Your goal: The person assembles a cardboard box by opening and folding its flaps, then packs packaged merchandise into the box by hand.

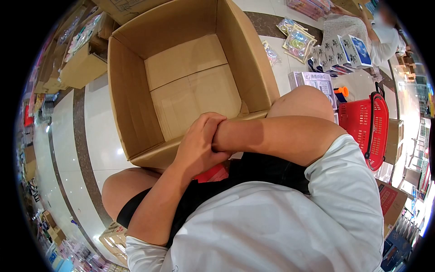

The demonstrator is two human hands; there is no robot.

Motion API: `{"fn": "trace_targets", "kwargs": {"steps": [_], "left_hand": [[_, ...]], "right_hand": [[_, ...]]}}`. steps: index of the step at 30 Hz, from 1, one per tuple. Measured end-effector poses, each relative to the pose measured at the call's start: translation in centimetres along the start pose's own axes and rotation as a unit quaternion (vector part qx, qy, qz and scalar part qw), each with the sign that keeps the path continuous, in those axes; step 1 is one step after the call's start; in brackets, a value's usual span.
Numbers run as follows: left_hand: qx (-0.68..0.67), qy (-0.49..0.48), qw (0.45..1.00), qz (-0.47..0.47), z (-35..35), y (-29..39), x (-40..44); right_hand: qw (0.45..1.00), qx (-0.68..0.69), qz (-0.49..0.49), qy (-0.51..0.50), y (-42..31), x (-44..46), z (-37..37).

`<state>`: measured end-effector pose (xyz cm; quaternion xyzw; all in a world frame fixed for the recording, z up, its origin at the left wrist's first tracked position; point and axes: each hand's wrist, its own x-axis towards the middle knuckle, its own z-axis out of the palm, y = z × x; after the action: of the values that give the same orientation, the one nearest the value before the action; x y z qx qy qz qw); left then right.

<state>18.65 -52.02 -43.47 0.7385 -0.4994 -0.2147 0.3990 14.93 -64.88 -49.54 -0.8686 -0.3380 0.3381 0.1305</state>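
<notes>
My left hand (195,145) is wrapped round my right wrist (223,136), in front of my lap. Its fingers lie over the top of the wrist. My right hand is mostly covered by the left one, so its fingers do not show. Just beyond both hands stands a big open cardboard box (192,86), between my bent knees. Its bare brown bottom and inner walls are in view. The near rim of the box is close to my hands. Something red (213,173) shows partly beneath my forearms.
At right stand a red shopping basket (362,127), a purple-white carton (312,79) and several blue-white boxes (355,51). Plastic packets (297,43) lie on the tiled floor. Another person (383,43) sits at upper right. An opened carton (84,68) stands at upper left.
</notes>
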Motion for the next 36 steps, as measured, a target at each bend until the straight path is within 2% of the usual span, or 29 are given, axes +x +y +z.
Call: {"fn": "trace_targets", "kwargs": {"steps": [14,24,28,30,36], "left_hand": [[-0.014,0.003,0.999,-0.035,0.2,0.0,-0.1],[-0.017,0.021,1.000,-0.013,0.4,-0.6,-0.1],[-0.020,0.023,1.000,0.008,0.3,-0.8,-0.1],[-0.027,0.019,0.999,0.008,0.2,-0.8,0.0],[-0.036,0.015,0.999,0.014,0.1,-1.0,0.0]], "right_hand": [[1.000,0.020,0.003,0.002,0.1,0.0,0.0],[0.999,0.042,0.029,-0.005,-0.1,-0.2,-0.6],[1.000,0.000,0.014,0.028,-0.5,-0.5,-0.3],[0.996,0.056,0.036,0.060,-0.6,-0.1,0.3],[0.997,0.024,0.075,0.019,-1.5,0.0,-1.0]]}}
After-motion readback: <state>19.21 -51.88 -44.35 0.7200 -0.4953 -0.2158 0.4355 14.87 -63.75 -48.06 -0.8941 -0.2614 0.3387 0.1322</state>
